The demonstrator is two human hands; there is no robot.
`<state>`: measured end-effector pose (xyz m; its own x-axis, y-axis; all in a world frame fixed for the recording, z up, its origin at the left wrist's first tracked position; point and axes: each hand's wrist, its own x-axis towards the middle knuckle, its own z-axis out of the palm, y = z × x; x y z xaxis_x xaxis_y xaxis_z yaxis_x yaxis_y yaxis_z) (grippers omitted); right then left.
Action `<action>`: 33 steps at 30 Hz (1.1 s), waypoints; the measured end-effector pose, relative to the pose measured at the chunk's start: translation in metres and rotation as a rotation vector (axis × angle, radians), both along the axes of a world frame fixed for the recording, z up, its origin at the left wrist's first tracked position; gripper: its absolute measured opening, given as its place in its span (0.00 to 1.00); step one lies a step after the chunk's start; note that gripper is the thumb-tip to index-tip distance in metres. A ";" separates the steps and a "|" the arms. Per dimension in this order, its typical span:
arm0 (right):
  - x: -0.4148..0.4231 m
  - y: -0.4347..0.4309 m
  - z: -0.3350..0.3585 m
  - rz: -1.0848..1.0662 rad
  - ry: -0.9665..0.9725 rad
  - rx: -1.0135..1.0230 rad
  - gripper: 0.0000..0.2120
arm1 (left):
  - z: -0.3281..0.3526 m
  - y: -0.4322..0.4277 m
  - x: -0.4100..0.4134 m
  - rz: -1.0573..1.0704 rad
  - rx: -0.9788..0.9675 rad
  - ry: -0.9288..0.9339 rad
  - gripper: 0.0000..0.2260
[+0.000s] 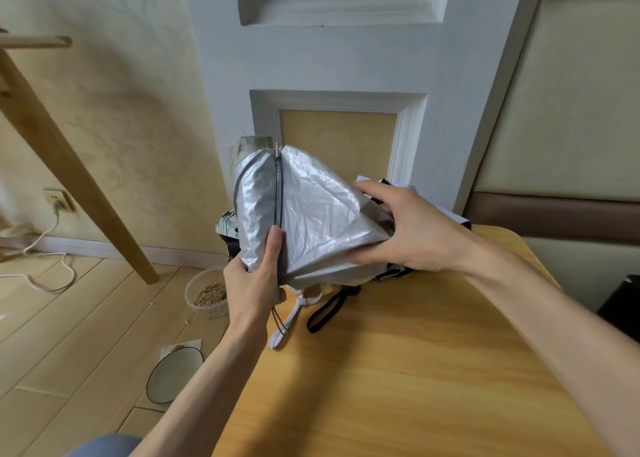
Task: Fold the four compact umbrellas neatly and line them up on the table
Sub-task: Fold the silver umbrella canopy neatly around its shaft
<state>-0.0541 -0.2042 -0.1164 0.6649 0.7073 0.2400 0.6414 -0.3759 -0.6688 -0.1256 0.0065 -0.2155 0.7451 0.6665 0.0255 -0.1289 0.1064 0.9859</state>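
Head view: the yellow wooden table fills the frame from 3 to 6 o'clock. Its left edge runs diagonally from 6 o'clock up toward the centre, and its rounded far corner sits at 3 o'clock. Bare tabletop lies toward the camera between the 2 forearms.

The silver crinkled-fabric compact umbrella is held upright over the table's far left edge, at the frame's centre, its canopy half gathered. The left hand grips the lower gathered part, fingers curled round it and thumb lying up along a dark rib. The right hand clasps the canopy's right fold, fingers over it and thumb beneath.

A black strap loop and a white strap hang onto the tabletop. Behind the umbrella lies a mostly hidden heap of dark and patterned fabric.

On the floor at 8 o'clock, beside the table edge, a translucent plastic bowl holds brownish grain. A dark-rimmed white round plate lies at 7 o'clock. A slanted wooden leg crosses at 9 o'clock.
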 end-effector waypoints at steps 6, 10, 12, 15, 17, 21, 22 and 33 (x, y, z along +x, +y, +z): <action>0.008 0.003 0.001 0.003 -0.001 0.072 0.12 | 0.001 0.000 -0.001 -0.001 0.004 0.000 0.20; 0.001 -0.001 0.011 0.109 0.086 0.020 0.27 | 0.000 0.001 0.000 0.006 -0.003 0.006 0.20; 0.000 -0.004 0.013 0.146 0.119 -0.043 0.29 | 0.000 0.001 0.001 0.006 0.000 0.007 0.20; -0.003 -0.002 0.019 0.136 0.083 -0.125 0.31 | -0.001 0.003 0.002 0.004 0.010 0.005 0.20; -0.006 0.001 0.020 0.105 0.030 -0.126 0.38 | -0.002 0.003 0.003 0.002 0.019 0.005 0.20; -0.005 0.008 0.016 0.048 -0.021 -0.128 0.15 | -0.001 0.007 0.006 -0.004 0.035 -0.003 0.20; -0.005 0.008 0.015 0.030 -0.031 -0.132 0.09 | 0.000 0.008 0.008 -0.006 0.043 -0.004 0.20; 0.000 0.014 -0.001 -0.007 -0.073 0.174 0.10 | 0.002 0.020 0.013 -0.002 0.058 -0.008 0.20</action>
<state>-0.0543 -0.1901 -0.1172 0.6459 0.6466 0.4059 0.6882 -0.2630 -0.6762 -0.1121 0.0262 -0.2134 0.7462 0.6620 0.0698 -0.1367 0.0498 0.9894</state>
